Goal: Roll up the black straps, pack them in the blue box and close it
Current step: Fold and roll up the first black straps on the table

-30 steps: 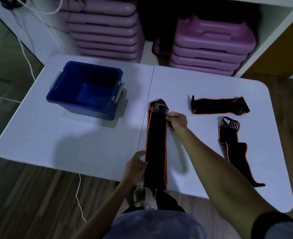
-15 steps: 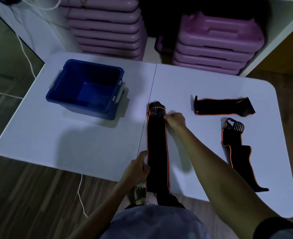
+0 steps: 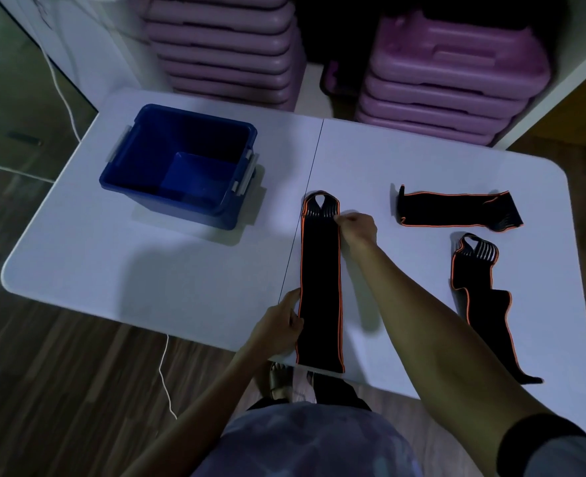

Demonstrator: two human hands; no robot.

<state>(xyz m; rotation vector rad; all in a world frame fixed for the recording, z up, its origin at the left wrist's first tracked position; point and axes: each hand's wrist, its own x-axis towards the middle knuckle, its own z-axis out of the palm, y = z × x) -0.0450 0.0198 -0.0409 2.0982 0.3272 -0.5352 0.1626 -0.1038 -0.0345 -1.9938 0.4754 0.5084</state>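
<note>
A long black strap with orange edging (image 3: 320,277) lies flat down the middle of the white table (image 3: 154,270), its near end hanging over the front edge. My right hand (image 3: 357,228) pinches its right edge near the far looped end. My left hand (image 3: 281,325) grips its left edge near the table front. A second black strap (image 3: 453,208) lies crosswise at the right. A third black strap (image 3: 481,304) lies crumpled below it. The open blue box (image 3: 181,166) stands at the far left, with nothing inside. No lid is in view.
Stacks of purple plastic steps (image 3: 457,74) fill white shelving behind the table. A white cord (image 3: 164,370) hangs to the wooden floor at the left front. My feet show under the table's front edge.
The strap between my hands now lies straighter and flatter. My left hand has slid slightly nearer along its left edge. The other straps and the box have not moved.
</note>
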